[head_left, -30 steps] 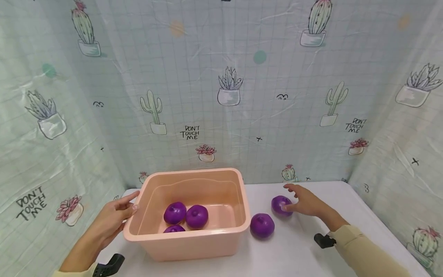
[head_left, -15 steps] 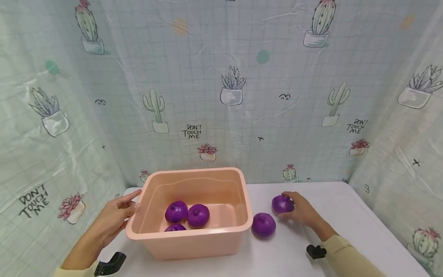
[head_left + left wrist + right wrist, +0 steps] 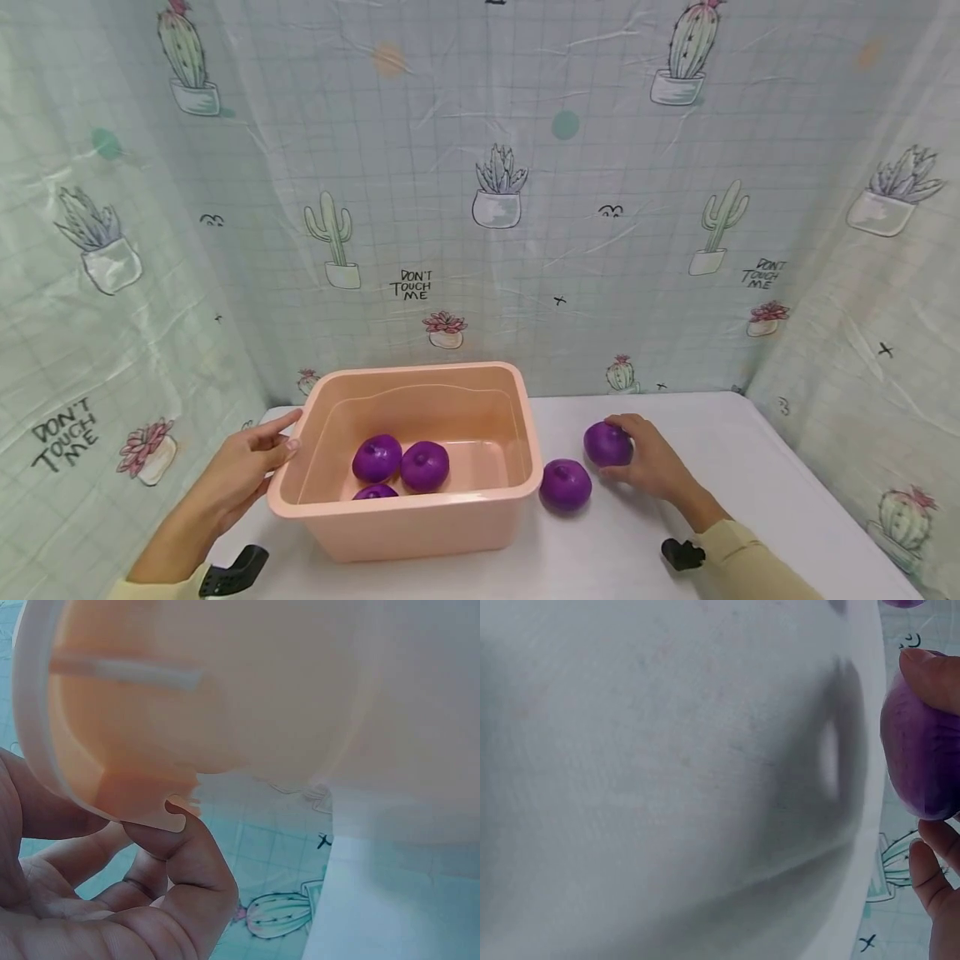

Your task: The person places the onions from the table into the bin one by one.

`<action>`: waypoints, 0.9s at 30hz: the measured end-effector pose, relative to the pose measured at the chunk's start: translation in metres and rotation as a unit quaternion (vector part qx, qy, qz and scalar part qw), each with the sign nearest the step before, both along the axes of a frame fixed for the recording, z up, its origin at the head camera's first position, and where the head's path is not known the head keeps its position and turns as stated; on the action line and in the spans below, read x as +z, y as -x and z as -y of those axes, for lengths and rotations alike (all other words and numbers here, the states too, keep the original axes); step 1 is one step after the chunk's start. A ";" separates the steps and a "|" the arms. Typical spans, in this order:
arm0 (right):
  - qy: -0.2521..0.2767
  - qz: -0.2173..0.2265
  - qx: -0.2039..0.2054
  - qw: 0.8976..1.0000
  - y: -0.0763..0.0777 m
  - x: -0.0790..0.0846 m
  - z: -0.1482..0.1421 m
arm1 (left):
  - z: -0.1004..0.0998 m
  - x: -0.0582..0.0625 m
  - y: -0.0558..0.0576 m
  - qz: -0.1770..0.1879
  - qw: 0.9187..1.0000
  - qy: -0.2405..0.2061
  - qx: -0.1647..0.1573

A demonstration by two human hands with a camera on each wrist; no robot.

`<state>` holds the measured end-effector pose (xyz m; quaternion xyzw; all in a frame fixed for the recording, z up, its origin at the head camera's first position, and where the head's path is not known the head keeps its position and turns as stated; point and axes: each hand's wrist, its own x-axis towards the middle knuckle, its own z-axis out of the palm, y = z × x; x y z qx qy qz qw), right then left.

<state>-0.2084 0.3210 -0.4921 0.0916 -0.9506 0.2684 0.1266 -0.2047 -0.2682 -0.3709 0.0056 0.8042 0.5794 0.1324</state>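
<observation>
My left hand (image 3: 238, 473) holds the left rim of a peach plastic bin (image 3: 420, 529). In the left wrist view a finger (image 3: 191, 855) curls under the bin's lip. Inside the bin sit three round purple onions, one of them (image 3: 425, 467) in the middle and another partly hidden by the front wall. To the right of the bin, my right hand (image 3: 651, 458) grips a purple onion (image 3: 606, 444) between thumb and fingers. The right wrist view shows that onion (image 3: 919, 750) with the thumb on one side and fingers opposite; whether it touches the table cannot be told.
Another purple onion (image 3: 566, 485) sits on the white table (image 3: 600, 558) between the bin's right wall and my right hand. A cactus-print curtain (image 3: 562, 250) stands behind the table and along both sides. A black wrist strap (image 3: 234, 572) shows at my left wrist.
My right hand has moved in from behind the far onion's right side and now closes round it. The left hand stays at the bin's rim; the bin has not visibly moved.
</observation>
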 end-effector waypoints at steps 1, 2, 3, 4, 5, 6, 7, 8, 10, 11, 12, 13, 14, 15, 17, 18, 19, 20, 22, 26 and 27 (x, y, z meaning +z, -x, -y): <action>-0.005 -0.002 -0.001 1.000 -0.001 0.002 0.001 | 0.001 0.000 0.000 0.000 1.000 -0.001 -0.002; -0.009 -0.004 -0.002 1.000 -0.001 0.004 0.002 | 0.002 0.000 0.000 0.000 1.000 -0.002 -0.003; -0.011 -0.005 -0.002 1.000 -0.002 0.006 0.003 | 0.003 0.000 0.000 0.001 1.000 -0.002 -0.003; -0.015 -0.009 -0.002 1.000 -0.004 0.009 0.004 | 0.003 0.000 0.001 0.001 1.000 -0.003 -0.004; -0.018 -0.014 -0.001 1.000 -0.005 0.012 0.005 | 0.004 0.000 0.001 0.003 1.000 -0.004 -0.002; -0.019 -0.018 0.001 1.000 -0.007 0.015 0.006 | 0.004 0.000 0.001 0.002 1.000 -0.005 -0.003; -0.020 -0.024 0.003 1.000 -0.010 0.019 0.006 | 0.003 0.000 0.001 0.002 1.000 -0.005 -0.002; -0.019 -0.031 0.006 0.999 -0.012 0.022 0.007 | 0.003 0.000 0.001 0.002 1.000 -0.005 -0.002; -0.019 -0.043 0.012 0.999 -0.017 0.030 0.008 | 0.002 0.000 0.001 0.000 1.000 -0.004 -0.002; -0.020 -0.048 0.015 0.999 -0.019 0.033 0.008 | 0.001 0.000 0.001 0.001 1.000 -0.004 0.000; -0.022 -0.051 0.018 0.998 -0.021 0.037 0.009 | 0.001 0.000 0.000 0.000 1.000 -0.002 -0.001; -0.024 -0.054 0.021 0.998 -0.023 0.040 0.009 | 0.000 0.000 0.000 0.001 1.000 -0.001 0.000; -0.027 -0.056 0.024 0.998 -0.025 0.043 0.010 | 0.000 0.000 0.000 0.001 1.000 -0.001 -0.001; -0.032 -0.058 0.028 0.997 -0.027 0.047 0.011 | 0.000 0.000 0.000 0.001 1.000 -0.001 -0.001; -0.038 -0.067 0.038 0.996 -0.030 0.054 0.013 | 0.000 0.000 -0.001 0.000 1.000 -0.001 -0.002; -0.041 -0.071 0.044 0.996 -0.031 0.057 0.014 | 0.000 0.000 -0.001 0.000 1.000 -0.002 -0.002; -0.043 -0.079 0.050 0.995 -0.032 0.061 0.016 | 0.000 0.000 -0.001 0.000 1.000 -0.003 -0.002; -0.046 -0.089 0.057 0.993 -0.033 0.064 0.017 | 0.000 0.000 -0.001 0.000 1.000 -0.003 -0.001; -0.052 -0.106 0.069 0.991 -0.035 0.071 0.019 | 0.000 0.000 -0.001 0.000 1.000 -0.004 0.000; -0.063 -0.137 0.085 0.985 -0.040 0.085 0.024 | -0.001 0.001 -0.001 0.002 1.000 0.000 0.005; -0.064 -0.140 0.088 0.984 -0.042 0.089 0.025 | -0.001 0.001 0.000 0.001 1.000 0.002 0.005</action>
